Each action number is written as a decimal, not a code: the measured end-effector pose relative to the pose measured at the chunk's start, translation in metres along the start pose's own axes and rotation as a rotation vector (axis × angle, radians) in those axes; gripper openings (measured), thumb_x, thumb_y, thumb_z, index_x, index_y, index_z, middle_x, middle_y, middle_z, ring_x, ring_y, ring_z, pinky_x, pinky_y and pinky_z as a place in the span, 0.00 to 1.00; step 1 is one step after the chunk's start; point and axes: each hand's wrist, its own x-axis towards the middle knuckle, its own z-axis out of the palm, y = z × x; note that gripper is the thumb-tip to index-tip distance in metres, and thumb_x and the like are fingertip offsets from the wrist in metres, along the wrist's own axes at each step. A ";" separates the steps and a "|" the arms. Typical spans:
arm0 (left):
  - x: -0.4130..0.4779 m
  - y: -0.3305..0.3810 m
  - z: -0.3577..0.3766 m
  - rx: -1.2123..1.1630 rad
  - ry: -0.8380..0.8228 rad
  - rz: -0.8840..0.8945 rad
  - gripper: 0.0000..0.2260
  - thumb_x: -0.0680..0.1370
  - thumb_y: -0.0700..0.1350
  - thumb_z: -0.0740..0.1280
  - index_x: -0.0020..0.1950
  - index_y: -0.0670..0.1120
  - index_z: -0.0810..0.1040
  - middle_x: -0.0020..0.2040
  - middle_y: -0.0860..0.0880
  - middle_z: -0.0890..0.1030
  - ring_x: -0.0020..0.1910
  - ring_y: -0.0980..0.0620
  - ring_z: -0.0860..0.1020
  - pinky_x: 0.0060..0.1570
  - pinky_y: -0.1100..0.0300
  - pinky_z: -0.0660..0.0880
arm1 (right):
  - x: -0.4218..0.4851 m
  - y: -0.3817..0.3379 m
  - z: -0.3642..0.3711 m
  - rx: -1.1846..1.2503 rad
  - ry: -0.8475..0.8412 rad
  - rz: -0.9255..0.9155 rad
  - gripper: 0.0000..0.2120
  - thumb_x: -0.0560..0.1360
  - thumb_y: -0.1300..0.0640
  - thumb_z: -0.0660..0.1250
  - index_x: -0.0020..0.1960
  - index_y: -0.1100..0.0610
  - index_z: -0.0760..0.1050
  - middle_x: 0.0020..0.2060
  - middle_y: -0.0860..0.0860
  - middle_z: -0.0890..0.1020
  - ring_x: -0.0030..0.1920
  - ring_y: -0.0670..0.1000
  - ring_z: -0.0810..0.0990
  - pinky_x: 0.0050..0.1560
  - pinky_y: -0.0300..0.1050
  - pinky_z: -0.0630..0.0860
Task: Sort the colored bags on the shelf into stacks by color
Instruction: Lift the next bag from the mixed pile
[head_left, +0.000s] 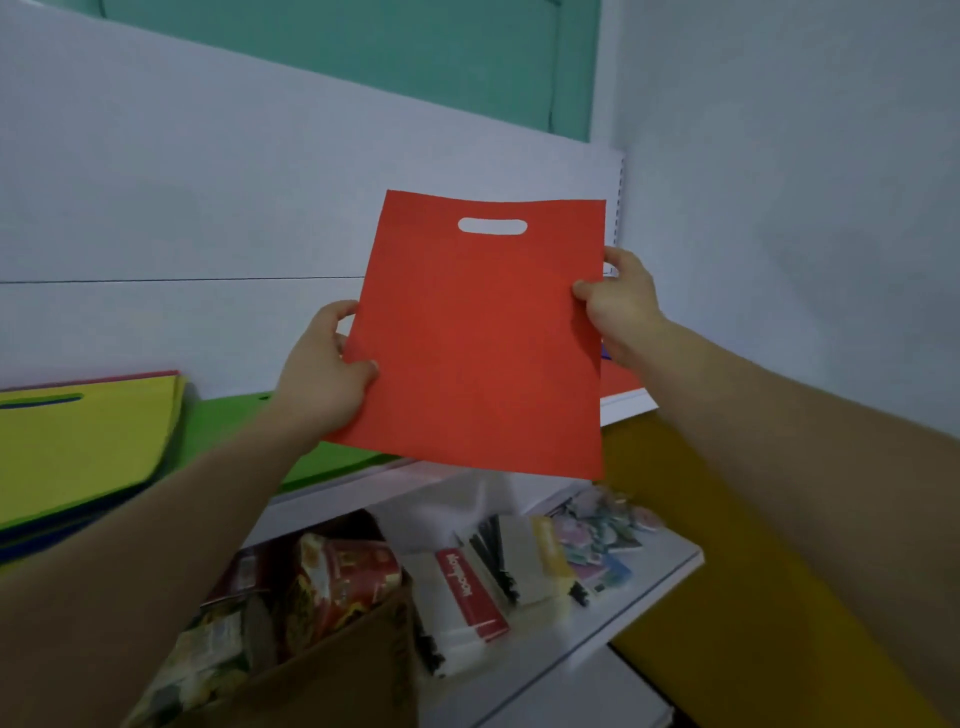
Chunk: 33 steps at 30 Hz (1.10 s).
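Red bag (483, 338), cut-out handle uppermost: being held upright above the front edge of the shelf (623, 402); left hand (324, 374) and right hand (621, 306) are pinching its side edges. Yellow bags (78, 441) are lying stacked toward the left end.

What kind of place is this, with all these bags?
Probably a small shop or stockroom. The upper shelf holds stacked yellow bags and green bags; the lower shelf has notebooks, with a box of packets nearby. The left hand and right hand hold a red bag.
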 end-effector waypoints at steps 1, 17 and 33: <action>-0.001 0.007 0.017 -0.004 -0.007 0.004 0.25 0.76 0.35 0.64 0.69 0.54 0.65 0.43 0.52 0.76 0.41 0.53 0.77 0.36 0.59 0.71 | 0.007 0.004 -0.016 0.000 0.010 -0.001 0.23 0.77 0.67 0.62 0.69 0.53 0.66 0.41 0.50 0.79 0.41 0.49 0.80 0.43 0.45 0.79; 0.029 0.057 0.191 -0.040 -0.066 0.049 0.25 0.76 0.34 0.64 0.69 0.53 0.65 0.44 0.51 0.76 0.44 0.48 0.78 0.47 0.53 0.74 | 0.088 0.067 -0.159 -0.009 0.092 0.028 0.24 0.76 0.66 0.63 0.70 0.52 0.65 0.48 0.54 0.81 0.42 0.50 0.81 0.42 0.43 0.78; 0.156 0.025 0.285 -0.024 -0.053 0.034 0.25 0.76 0.35 0.64 0.70 0.52 0.64 0.43 0.52 0.75 0.40 0.54 0.76 0.37 0.58 0.73 | 0.229 0.133 -0.143 -0.065 0.004 0.056 0.33 0.74 0.70 0.59 0.74 0.47 0.58 0.48 0.49 0.79 0.43 0.47 0.81 0.38 0.40 0.77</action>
